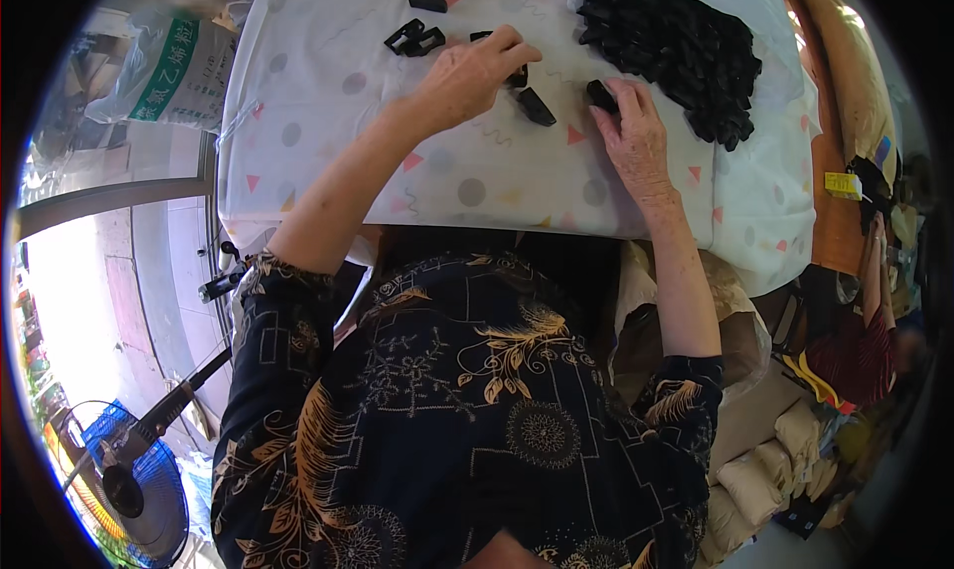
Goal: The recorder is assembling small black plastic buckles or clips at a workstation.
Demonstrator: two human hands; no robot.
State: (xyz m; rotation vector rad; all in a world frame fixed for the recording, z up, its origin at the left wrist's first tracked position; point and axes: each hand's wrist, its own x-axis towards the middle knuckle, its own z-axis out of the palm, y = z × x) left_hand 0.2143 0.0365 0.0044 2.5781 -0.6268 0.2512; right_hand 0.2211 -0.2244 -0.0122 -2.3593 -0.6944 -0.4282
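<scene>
My left hand (475, 76) is over the middle of the table, fingers bent and closed on a small black plastic piece (518, 76), mostly hidden beneath them. Another black piece (481, 35) shows just beyond its knuckles, and a loose, angular one (536, 107) lies just nearer to me. To the right, my right hand (638, 144) grips a short black plastic piece (601, 97) between thumb and fingers. A large heap of similar black pieces (671, 52) spreads beyond that hand at the far right of the table.
A white patterned cloth (338, 162) covers the table. Several black pieces (414, 38) lie in small groups at the far left. A standing fan (129, 480) is at the lower left, a printed sack (169, 72) at the upper left. Another person's arm (874, 271) shows at the right.
</scene>
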